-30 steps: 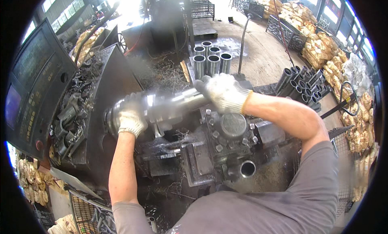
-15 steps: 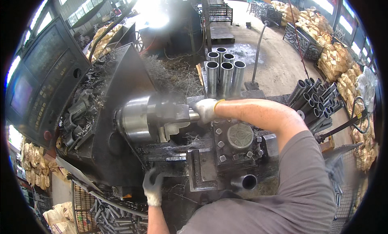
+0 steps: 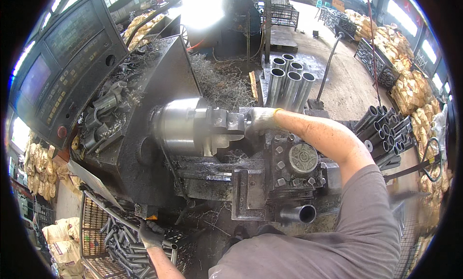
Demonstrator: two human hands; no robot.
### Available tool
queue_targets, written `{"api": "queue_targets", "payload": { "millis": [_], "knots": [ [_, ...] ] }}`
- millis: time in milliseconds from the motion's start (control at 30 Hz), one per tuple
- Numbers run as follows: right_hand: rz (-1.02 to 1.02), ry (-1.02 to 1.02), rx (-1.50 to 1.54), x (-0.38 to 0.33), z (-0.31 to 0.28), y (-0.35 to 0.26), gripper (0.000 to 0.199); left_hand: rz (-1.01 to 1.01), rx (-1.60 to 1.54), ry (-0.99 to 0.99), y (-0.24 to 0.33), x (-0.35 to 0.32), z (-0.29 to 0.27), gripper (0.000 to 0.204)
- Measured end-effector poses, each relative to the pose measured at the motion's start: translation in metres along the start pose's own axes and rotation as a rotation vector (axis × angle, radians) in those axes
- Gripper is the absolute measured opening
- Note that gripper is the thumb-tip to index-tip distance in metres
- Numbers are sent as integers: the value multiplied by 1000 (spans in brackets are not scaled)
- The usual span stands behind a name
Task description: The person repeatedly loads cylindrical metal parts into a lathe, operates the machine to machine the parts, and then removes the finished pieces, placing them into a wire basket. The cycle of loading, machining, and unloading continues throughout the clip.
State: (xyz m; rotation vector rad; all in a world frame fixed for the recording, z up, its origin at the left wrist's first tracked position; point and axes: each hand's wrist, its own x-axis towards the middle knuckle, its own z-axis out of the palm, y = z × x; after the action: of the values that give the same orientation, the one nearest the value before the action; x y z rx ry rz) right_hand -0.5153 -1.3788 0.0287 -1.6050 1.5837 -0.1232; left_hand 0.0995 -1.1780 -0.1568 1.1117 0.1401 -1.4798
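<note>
My left hand (image 3: 153,234), gloved, is low over the wire basket (image 3: 99,216) of short metal tubes (image 3: 118,243), fingers curled around one tube end. Lathe chuck (image 3: 185,126) sits mid-machine. My right hand (image 3: 260,120), gloved, is pressed at the chuck's right face; its fingers are hidden, grip indeterminate. Tool post (image 3: 299,161) is just below my forearm.

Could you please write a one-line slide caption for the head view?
At a lathe, the gloved right hand reaches the chuck while the left hand grips a short tube over a wire basket.
</note>
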Motion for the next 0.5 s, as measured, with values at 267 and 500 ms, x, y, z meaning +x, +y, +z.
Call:
{"api": "queue_targets", "payload": {
  "millis": [267,500],
  "knots": [
    [6,27,-8,-4,2,-1,27,53,114,101,4,0,8,39],
    [20,359,-437,-59,-4,-12,63,489,415,96,-26,34,1,36]
  ]
}}
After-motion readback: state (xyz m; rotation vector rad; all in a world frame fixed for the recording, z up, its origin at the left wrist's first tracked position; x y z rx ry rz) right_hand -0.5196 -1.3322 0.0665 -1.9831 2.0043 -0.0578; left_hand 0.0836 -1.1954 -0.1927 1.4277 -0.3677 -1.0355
